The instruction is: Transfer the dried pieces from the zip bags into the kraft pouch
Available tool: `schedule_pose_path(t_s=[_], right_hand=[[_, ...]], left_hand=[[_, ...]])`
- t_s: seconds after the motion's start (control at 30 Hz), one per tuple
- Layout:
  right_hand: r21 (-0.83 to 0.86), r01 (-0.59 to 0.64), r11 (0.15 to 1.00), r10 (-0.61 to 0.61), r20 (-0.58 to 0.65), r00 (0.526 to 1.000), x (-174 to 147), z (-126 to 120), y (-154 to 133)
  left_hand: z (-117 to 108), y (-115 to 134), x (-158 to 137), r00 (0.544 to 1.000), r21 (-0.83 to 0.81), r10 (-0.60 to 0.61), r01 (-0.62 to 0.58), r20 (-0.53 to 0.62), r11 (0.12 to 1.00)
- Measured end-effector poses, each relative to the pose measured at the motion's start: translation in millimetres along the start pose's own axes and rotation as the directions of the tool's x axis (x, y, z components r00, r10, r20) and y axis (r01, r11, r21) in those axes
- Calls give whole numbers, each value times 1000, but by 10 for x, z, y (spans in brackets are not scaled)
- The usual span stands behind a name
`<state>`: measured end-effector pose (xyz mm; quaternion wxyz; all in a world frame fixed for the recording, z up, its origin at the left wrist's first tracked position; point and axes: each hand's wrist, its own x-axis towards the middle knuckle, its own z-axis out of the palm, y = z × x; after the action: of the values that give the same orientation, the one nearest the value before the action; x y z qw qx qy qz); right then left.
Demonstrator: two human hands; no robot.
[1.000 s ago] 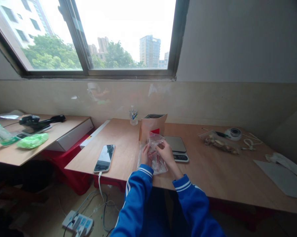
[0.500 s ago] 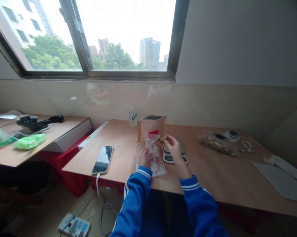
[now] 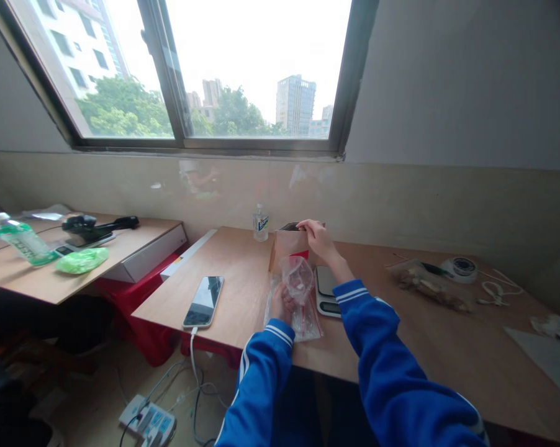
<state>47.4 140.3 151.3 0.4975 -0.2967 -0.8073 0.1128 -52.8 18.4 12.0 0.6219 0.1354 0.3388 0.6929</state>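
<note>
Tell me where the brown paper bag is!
In the head view, the brown paper bag stands mid-picture on the table, just behind the clear plastic bag in the left hand, with the right hand at its top.

Left hand (image 3: 282,302) grips clear plastic bag (image 3: 298,279). Right hand (image 3: 321,241) at top of paper bag (image 3: 285,246), contents unclear. Scale (image 3: 325,283) just right; plugged-in phone (image 3: 204,302) left; small bottle (image 3: 260,226) far; filled bag (image 3: 433,285) right.
</note>
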Motion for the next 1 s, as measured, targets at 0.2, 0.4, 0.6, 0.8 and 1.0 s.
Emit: schedule_pose_path(t_s=[0.2,0.4,0.6,0.8,1.0], right_hand=[[-72,45,996,-58,-200,978,-248,-149,-185],[8,-363,932,345,-327,880,-992,23,-418],[323,-588,742,631,-39,775,-1417,134,-320],[549,-585,597,746,-113,656,-1471,-262,-99],[577,-611,542,821,-206,533,-1632,-384,-56]], left_hand=[[23,9,-7,1000,18,12,-12,-14,1000],[29,8,-40,996,28,85,-85,26,996],[-8,-29,-53,988,72,128,-134,85,988],[-17,5,-34,967,187,77,-125,242,974],[115,115,-59,953,277,147,-220,263,935]])
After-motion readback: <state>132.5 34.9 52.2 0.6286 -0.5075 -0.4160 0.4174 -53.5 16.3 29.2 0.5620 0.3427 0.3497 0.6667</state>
